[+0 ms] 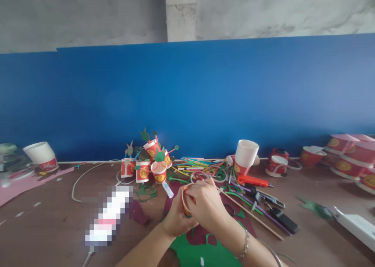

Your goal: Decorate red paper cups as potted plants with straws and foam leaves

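Observation:
My left hand [177,216] is wrapped around a small red-and-yellow paper cup [185,200], which is tilted with its mouth towards my right hand. Over the cup's opening, my right hand [206,202] is closed, fingers curled down; what they pinch is hidden behind the knuckles. Beneath both hands lie a green paper sheet [202,253] with cut-out holes and a dark maroon sheet [247,224]. Just behind the hands are colourful straws or pipe cleaners [190,164]. Several finished-looking paper cups [142,172] with green paper cut-outs stand grouped to the left.
On the right lie an orange utility knife [253,181], a wooden stick [252,212] and a black key fob [283,219]. A tall white cup [246,157] stands behind them. Stacked red cups [351,157] are at far right. A pixelated device [108,218] with a cable lies left.

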Available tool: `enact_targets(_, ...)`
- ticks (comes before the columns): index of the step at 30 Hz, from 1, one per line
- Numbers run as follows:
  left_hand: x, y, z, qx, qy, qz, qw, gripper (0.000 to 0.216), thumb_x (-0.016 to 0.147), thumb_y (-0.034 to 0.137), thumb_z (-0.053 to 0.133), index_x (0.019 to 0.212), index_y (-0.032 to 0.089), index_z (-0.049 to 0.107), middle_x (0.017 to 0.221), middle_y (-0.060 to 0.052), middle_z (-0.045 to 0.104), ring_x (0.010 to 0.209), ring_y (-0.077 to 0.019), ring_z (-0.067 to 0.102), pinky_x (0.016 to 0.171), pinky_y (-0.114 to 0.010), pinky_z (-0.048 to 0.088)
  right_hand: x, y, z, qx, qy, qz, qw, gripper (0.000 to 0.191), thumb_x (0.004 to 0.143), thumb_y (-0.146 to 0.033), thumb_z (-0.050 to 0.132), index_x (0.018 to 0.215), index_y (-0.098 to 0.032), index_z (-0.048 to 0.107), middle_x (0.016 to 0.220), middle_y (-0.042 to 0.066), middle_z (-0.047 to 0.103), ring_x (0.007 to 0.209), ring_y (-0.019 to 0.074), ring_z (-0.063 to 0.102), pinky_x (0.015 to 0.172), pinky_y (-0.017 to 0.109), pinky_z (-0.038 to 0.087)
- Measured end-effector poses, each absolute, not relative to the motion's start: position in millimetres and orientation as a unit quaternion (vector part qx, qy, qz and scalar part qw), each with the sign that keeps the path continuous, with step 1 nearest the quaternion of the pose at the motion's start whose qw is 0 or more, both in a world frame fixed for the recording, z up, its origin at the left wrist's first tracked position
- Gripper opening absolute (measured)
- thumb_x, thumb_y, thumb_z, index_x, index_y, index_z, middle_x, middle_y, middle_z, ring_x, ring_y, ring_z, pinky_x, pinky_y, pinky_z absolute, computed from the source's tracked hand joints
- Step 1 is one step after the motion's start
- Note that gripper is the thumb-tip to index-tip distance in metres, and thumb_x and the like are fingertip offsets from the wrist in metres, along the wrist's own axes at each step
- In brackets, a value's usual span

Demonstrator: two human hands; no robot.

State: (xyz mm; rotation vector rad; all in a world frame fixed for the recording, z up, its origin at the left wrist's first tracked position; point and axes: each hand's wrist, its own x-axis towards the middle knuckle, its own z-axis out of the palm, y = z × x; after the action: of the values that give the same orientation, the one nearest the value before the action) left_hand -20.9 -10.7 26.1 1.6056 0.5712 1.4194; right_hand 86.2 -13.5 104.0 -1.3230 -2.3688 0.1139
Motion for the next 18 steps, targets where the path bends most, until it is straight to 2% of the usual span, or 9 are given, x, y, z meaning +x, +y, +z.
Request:
enact_targets(3,-22,-9,22,0.644,0.242,0.576,0.443,0.051,0.061,0.023,0.074,0.105,0.019,0.047,0.098,-0.006,0.059,0.091,-0.0228,0.058,0.079,-0.033,0.047,86,-14,108,-0.49,-0.847,0.042,0.2,0.022,0.078,-0.011,0.052,0.064,-0.018,0.066,0.073,0.002,0.071,0.072,0.0154,0.059,0.074,0.03,0.028)
enact_targets(7,-23,-5,13,0.631,0.239,0.574,0.465,0.058,0.061,0.017,0.073,0.113,0.02,0.045,0.1,-0.007,0.058,0.089,-0.0215,0.058,0.075,-0.031,0.047,91,-16,118,-0.513,-0.845,0.021,0.151,0.022,0.081,-0.021,0.052,0.065,-0.017,0.066,0.068,0.005,0.069,0.069,0.0177,0.06,0.074,0.032,0.028)
enact_targets(10,-24,-5,9,0.632,0.225,0.558,0.489,0.061,0.061,0.011,0.072,0.115,0.019,0.044,0.103,-0.007,0.058,0.091,-0.0215,0.058,0.077,-0.031,0.047,93,-15,120,-0.514,-0.851,0.018,0.107,0.022,0.08,-0.017,0.051,0.063,-0.017,0.065,0.069,0.006,0.07,0.07,0.0187,0.06,0.073,0.033,0.028)
enact_targets(14,-23,-6,11,0.627,0.21,0.571,0.485,0.065,0.06,0.007,0.068,0.118,0.02,0.042,0.112,-0.008,0.055,0.102,-0.0245,0.055,0.086,-0.035,0.045,91,-14,116,-0.516,-0.845,0.008,0.139,0.023,0.079,-0.011,0.05,0.064,-0.016,0.066,0.07,0.006,0.071,0.071,0.0174,0.06,0.076,0.033,0.028)
enact_targets(18,-22,-6,12,0.643,0.215,0.565,0.469,0.063,0.055,0.001,0.065,0.112,0.019,0.044,0.105,-0.006,0.056,0.096,-0.0224,0.056,0.083,-0.033,0.046,89,-14,114,-0.487,-0.862,0.022,0.137,0.02,0.077,-0.011,0.053,0.064,-0.017,0.067,0.069,0.005,0.071,0.071,0.0174,0.06,0.076,0.032,0.029)
